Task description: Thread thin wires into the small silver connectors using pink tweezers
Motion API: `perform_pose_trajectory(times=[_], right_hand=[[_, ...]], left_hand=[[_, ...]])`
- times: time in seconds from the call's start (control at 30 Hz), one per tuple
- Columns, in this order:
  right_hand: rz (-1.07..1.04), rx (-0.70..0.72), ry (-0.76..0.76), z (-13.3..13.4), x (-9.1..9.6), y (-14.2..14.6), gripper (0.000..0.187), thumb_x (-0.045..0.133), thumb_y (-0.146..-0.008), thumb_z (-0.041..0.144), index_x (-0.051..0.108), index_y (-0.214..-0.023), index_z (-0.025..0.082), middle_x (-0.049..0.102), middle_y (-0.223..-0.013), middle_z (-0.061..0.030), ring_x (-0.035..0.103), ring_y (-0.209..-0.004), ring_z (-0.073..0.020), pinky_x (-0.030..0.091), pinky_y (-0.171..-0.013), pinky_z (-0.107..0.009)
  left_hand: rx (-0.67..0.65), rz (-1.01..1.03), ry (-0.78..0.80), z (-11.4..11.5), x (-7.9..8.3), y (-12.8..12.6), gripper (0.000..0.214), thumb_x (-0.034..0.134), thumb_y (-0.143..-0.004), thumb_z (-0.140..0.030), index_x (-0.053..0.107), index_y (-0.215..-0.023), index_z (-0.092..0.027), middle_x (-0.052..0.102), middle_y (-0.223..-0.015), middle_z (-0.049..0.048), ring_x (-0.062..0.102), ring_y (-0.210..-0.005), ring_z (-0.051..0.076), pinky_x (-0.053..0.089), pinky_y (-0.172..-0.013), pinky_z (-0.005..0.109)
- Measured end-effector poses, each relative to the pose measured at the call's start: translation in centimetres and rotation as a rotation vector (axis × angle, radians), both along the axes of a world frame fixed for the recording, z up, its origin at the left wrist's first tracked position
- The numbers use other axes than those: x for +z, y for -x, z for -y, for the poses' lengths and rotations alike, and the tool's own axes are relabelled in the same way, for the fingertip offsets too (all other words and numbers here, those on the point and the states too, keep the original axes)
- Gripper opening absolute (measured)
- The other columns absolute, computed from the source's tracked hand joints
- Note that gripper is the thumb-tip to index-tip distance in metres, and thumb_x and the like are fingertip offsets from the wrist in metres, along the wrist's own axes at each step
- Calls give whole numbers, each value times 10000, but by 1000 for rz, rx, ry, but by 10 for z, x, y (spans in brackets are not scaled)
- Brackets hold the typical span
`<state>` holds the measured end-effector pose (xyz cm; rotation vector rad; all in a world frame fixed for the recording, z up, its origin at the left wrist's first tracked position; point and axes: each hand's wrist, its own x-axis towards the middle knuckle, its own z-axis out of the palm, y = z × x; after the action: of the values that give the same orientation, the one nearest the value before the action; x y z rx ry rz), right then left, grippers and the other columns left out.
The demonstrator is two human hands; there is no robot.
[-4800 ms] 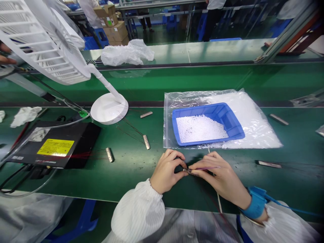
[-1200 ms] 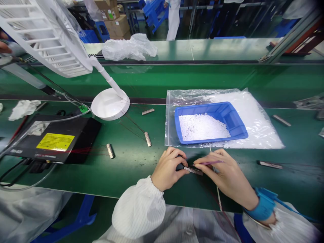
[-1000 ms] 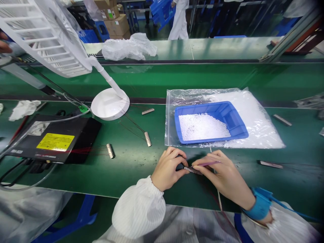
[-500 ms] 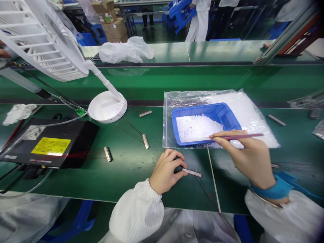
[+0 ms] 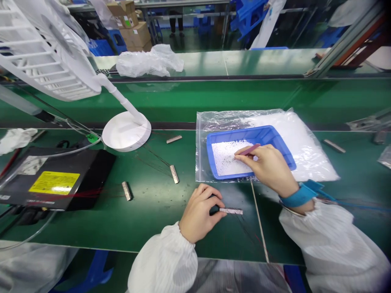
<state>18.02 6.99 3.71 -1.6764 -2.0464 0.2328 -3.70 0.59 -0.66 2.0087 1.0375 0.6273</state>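
My right hand pinches dark pink tweezers, their tip down in the small white beads inside a blue tray. Near the table's front, my left hand grips one end of a small narrow metal-looking strip between thumb and fingers. Thin dark and red wires trail from that strip toward the front edge. Something dark shows under the left fingers, only partly visible. The tray rests on a clear zip bag with more white beads in its right part.
Similar strips with fine wires lie left of my left hand. A white fan stands behind them, beside a black box with a yellow label. Another strip lies right of the bag. A crumpled plastic bag sits on the ledge.
My right hand has moved left, turning the tweezers so they point down into the beads. My left hand stays on the strip. In the background a person with a blue stool has moved right.
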Motion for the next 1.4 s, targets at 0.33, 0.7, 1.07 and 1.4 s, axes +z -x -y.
perform_pose_trajectory(times=[0.33,0.7,1.07,1.4], right_hand=[[45,11,35,-8,-4,-1,251,559,-856,420,711,-822,223,723,-798,-30,651,-772,-215,465,-741,-369],[54,-4,69,-8,-3,1,231,565,-859,390,714,-832,216,726,-825,-32,651,-824,-233,449,-782,-390],[-257,87,-74,64,20,7,114,584,-861,314,681,-878,257,720,-861,17,639,-819,-181,461,-754,-352],[-396,94,180,103,-19,19,144,562,-870,333,684,-846,259,717,-855,16,629,-782,-174,477,-703,-335]], left_hand=[[-1,-29,-12,0,2,0,142,736,-726,-151,637,-818,-196,629,-1002,35,511,-989,222,448,-843,393],[-8,-34,-21,-1,0,0,175,748,-721,-164,638,-854,-195,628,-1011,31,505,-995,219,440,-843,390],[-23,-78,-26,0,4,-2,179,763,-709,-188,644,-844,-192,620,-1002,23,499,-992,215,421,-844,381],[-31,-116,-6,-2,6,-3,122,737,-734,-182,645,-809,-208,618,-1022,8,490,-1000,210,389,-837,368]])
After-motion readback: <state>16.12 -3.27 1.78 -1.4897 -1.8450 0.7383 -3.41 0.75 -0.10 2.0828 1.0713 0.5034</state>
